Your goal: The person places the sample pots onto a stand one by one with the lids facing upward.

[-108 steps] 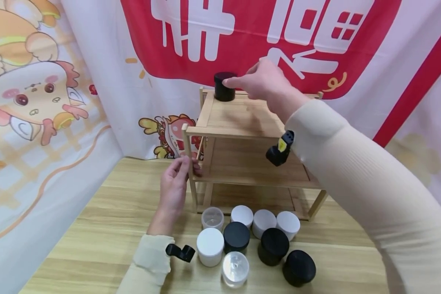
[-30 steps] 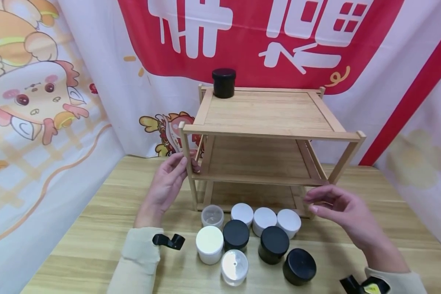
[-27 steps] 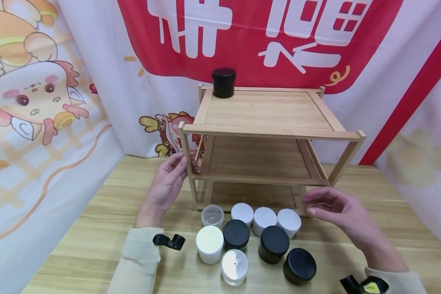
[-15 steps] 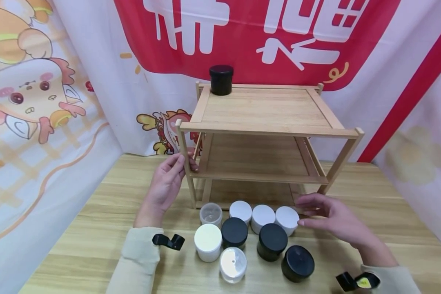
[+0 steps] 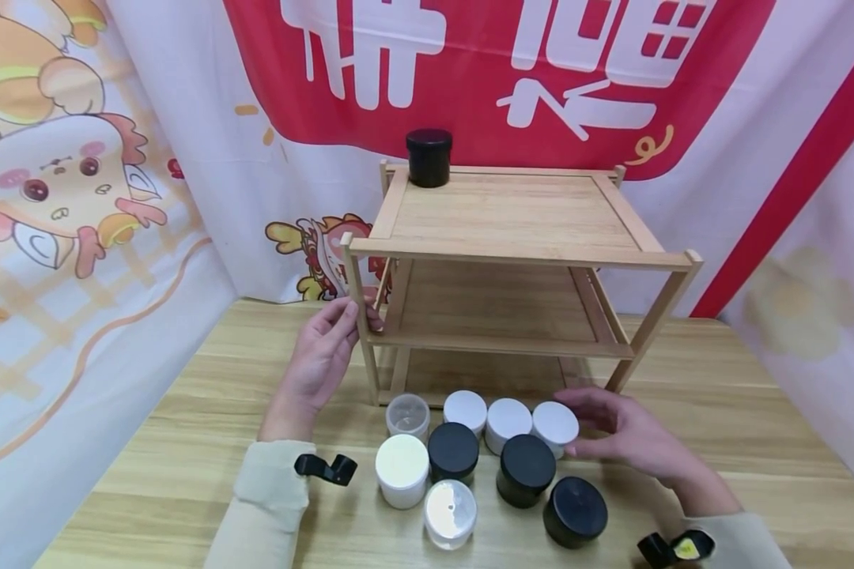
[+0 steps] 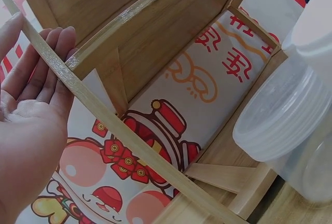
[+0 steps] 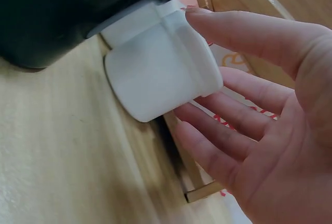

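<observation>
My left hand [image 5: 322, 356] holds the left front post of a three-tier wooden rack [image 5: 527, 217], thumb in front and fingers behind it, as the left wrist view shows. At the right end of a row of white jars, my right hand [image 5: 622, 431] is around a white lidded jar [image 5: 555, 424]. In the right wrist view its thumb [image 7: 244, 32] reaches the lid's edge, and the fairly straight fingers lie along the far side of the same jar [image 7: 155, 68]. A black jar [image 5: 429, 158] stands upright on the top shelf's back left corner.
In front of the rack stand two more white jars [image 5: 508, 423] in the row, a clear cup-like jar [image 5: 408, 415], a larger white jar [image 5: 402, 468], a clear-lidded jar [image 5: 451, 514] and black jars [image 5: 527, 468]. A printed curtain [image 5: 313, 71] hangs behind.
My right hand has come down from the black jar on the top shelf, passed the rack's right side and moved left to the end white jar. My left hand has stayed at the post.
</observation>
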`<state>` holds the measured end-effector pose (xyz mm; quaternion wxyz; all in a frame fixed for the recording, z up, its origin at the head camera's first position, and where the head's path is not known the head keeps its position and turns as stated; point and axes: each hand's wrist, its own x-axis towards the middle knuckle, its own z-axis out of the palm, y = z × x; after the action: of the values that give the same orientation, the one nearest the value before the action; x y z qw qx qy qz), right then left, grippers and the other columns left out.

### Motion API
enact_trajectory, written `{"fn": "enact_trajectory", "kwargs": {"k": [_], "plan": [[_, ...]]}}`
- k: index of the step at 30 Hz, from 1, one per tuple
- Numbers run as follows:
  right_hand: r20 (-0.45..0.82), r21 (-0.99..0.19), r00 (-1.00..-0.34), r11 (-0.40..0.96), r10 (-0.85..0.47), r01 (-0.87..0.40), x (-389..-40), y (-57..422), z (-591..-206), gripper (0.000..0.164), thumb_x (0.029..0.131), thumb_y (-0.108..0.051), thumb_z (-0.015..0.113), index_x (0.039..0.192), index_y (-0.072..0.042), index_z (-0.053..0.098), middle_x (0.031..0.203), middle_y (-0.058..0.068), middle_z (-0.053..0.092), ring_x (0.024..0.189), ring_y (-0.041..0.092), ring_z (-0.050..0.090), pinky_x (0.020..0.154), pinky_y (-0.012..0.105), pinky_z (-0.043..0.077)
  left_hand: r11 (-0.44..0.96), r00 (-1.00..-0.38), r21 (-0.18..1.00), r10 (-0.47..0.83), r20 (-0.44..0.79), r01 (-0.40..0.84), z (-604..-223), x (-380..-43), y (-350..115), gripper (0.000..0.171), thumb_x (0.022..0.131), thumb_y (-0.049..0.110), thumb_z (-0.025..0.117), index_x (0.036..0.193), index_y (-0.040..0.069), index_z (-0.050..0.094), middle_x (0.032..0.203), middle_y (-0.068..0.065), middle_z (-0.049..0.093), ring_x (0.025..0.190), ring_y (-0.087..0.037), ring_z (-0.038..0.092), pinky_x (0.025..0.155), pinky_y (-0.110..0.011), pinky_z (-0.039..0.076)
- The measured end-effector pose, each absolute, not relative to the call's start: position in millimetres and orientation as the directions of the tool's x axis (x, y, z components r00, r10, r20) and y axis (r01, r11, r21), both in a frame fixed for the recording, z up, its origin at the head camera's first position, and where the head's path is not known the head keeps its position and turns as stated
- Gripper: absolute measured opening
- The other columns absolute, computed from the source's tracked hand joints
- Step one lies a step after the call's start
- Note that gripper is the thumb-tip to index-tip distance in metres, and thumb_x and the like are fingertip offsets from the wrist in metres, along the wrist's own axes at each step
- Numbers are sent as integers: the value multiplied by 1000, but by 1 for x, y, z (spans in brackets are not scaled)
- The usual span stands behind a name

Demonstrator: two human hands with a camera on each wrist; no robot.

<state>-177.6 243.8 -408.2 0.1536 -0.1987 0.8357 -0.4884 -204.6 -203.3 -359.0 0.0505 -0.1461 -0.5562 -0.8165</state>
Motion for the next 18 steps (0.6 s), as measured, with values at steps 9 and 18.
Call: {"fn": "enact_trajectory", "kwargs": {"k": [9, 18], "plan": [[-74, -878, -882, 450, -466, -163, -180, 240, -417, 69, 87, -24, 91, 146, -7, 60, 141, 17, 68, 121, 27, 67, 95, 25, 58, -374, -957, 897, 73, 282, 236, -360, -204, -202, 26, 114, 18, 55, 131, 0, 63, 116, -1, 71, 108, -13, 70, 108, -26, 55], [-112, -869, -893, 479, -436, -125, -183, 235, -422, 72, 85, -22, 93, 147, -8, 59, 136, 14, 70, 119, 26, 66, 95, 24, 56, -378, -957, 895, 66, 282, 238, -359, -204, -202, 21, 113, 18, 56, 126, 5, 66, 116, -3, 71, 107, -13, 70, 107, -26, 55]]}}
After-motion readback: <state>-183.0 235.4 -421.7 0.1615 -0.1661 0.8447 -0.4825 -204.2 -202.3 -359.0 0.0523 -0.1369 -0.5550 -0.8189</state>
